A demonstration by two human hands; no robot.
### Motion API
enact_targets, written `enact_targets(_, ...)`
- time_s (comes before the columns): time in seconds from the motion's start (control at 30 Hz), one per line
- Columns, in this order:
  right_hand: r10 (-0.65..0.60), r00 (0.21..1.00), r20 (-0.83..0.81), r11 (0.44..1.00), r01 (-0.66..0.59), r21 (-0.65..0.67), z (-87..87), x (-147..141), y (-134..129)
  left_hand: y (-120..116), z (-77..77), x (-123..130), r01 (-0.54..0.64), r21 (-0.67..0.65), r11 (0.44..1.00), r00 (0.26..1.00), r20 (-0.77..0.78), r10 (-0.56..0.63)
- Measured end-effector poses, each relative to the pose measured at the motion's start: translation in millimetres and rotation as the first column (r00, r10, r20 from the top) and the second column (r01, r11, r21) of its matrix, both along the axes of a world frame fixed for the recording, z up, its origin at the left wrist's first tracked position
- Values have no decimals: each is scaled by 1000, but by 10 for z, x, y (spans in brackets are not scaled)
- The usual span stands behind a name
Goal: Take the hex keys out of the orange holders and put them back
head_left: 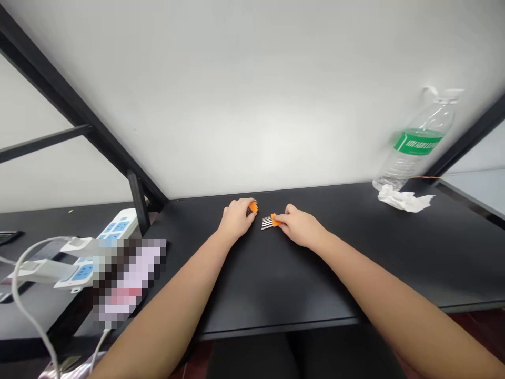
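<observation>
My left hand (235, 217) is closed around a small orange piece (253, 207) with dark thin ends showing; the fingers cover part of it. Just to the right, a second orange holder (275, 220) has several thin silver metal rods (267, 223) sticking out toward the left. Its right end is pinched between the thumb and fingers of my right hand (299, 225), low over the black tabletop (276, 284). A small gap separates the two orange pieces. Their exact kind is too small to make out.
A clear plastic bottle (418, 142) with a green label stands at the back right, a crumpled white tissue (406, 200) beside it. On the left are a white power strip (122, 223) with plugs, a white cable (16, 287), a blurred-out phone-like object (132, 281) and black frame bars (79, 105).
</observation>
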State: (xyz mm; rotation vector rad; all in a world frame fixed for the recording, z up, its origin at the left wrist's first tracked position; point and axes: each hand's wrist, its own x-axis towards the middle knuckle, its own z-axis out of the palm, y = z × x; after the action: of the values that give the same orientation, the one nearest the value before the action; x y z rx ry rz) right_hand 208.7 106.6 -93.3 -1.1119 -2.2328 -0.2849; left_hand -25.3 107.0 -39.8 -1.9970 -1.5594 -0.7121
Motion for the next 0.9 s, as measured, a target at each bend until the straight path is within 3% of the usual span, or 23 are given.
enact_targets(0.17, -169, 983, -67, 982, 162, -96, 91, 281, 210, 1, 11, 15, 67, -2, 998, 997, -47, -67)
enact_targets(0.3, -245, 955, -164, 969, 245, -23, 147, 402, 258, 48, 4, 6, 143, -22, 990, 990, -11, -143)
enact_targets(0.43, 3, 950, -312, 999, 10, 39, 134, 254, 185, 56, -14, 16, 231, -29, 972, 968, 111, -227)
enact_targets(0.57, 204, 924, -322, 975, -220, -15, 61, -8, 119, -2, -26, 65, 344, -53, 938, 913, 253, -320)
enact_targets(0.8, 212, 907, -364, 969, -244, -42, 31, -195, 199, -75, -53, 152, 423, -87, 902, 883, 262, -389)
enact_targets(0.9, 212, 889, -407, 953, -280, -117, 40, -194, 240, -62, -63, 148, 441, -89, 893, 873, 273, -404)
